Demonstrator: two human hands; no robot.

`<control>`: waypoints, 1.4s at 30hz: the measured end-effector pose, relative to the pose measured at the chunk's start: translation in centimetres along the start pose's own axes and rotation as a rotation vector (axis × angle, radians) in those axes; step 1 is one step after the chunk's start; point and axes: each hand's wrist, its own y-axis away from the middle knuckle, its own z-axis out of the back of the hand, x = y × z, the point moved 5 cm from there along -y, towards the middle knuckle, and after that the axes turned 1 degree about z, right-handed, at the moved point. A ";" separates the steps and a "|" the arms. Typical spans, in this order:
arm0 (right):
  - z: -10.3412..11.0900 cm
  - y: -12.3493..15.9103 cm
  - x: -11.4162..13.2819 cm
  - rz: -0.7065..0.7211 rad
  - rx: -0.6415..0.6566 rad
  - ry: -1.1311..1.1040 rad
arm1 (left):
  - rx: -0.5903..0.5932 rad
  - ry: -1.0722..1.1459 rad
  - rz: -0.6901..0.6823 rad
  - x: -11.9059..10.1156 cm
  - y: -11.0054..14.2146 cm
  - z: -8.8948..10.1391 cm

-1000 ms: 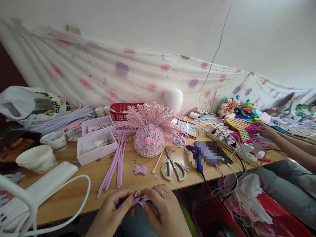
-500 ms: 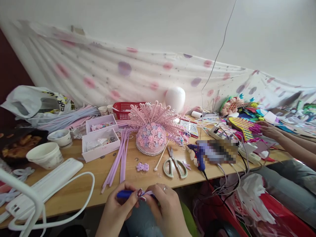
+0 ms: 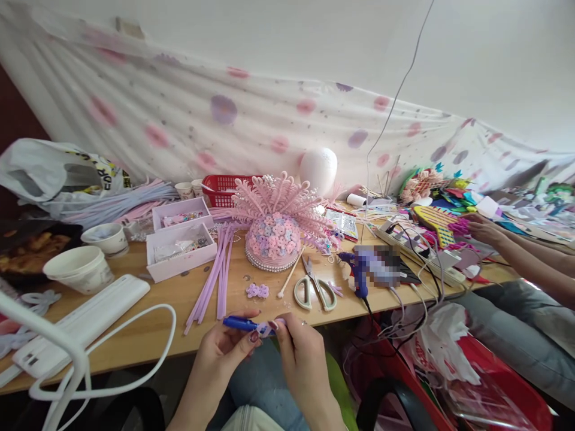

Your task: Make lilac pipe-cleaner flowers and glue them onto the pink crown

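My left hand [image 3: 228,354] is closed around a blue pen [image 3: 238,324] above my lap, in front of the table edge. A lavender pipe cleaner [image 3: 266,328] is wrapped about the pen. The thumb and fingers of my right hand [image 3: 300,353] pinch this strip at the pen's right part; the strip's far end is hidden. Beyond my hands lie a small lavender pipe-cleaner flower piece [image 3: 257,290], a bundle of lavender pipe cleaners [image 3: 215,278] and scissors [image 3: 315,286]. Behind them stands a pink headpiece [image 3: 274,239] with flowers, pearl trim and feather-like fronds.
A purple glue gun [image 3: 358,272] lies right of the scissors, with cords and a power strip [image 3: 415,254]. White boxes [image 3: 182,254], paper cups [image 3: 81,269] and a white lamp arm [image 3: 74,353] are on the left. A co-worker's arm [image 3: 516,242] reaches in from the right.
The pen has come up and shows more of its length, with the lavender strip around it more visible. My right hand has turned and lifted slightly. The whole view has tilted a little.
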 end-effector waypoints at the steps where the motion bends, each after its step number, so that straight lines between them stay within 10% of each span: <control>1: 0.0 0.0 0.0 -0.015 -0.014 0.000 | 0.022 -0.010 0.003 0.0 -0.1 0.0; 14: -1.0 0.0 -1.7 -0.234 -0.002 -0.154 | 0.179 -0.097 0.013 0.4 -1.1 -0.7; 25: 0.0 -1.8 -1.0 -0.243 0.256 -0.345 | 0.211 -0.017 0.069 -0.2 -0.8 0.3; 35: -2.4 -1.2 -1.5 -0.482 0.525 -1.025 | 0.501 0.258 0.106 0.4 0.6 -0.7; 42: -2.8 -1.0 -0.3 -0.288 0.364 -0.543 | 0.210 0.147 -0.199 0.0 -0.1 -0.2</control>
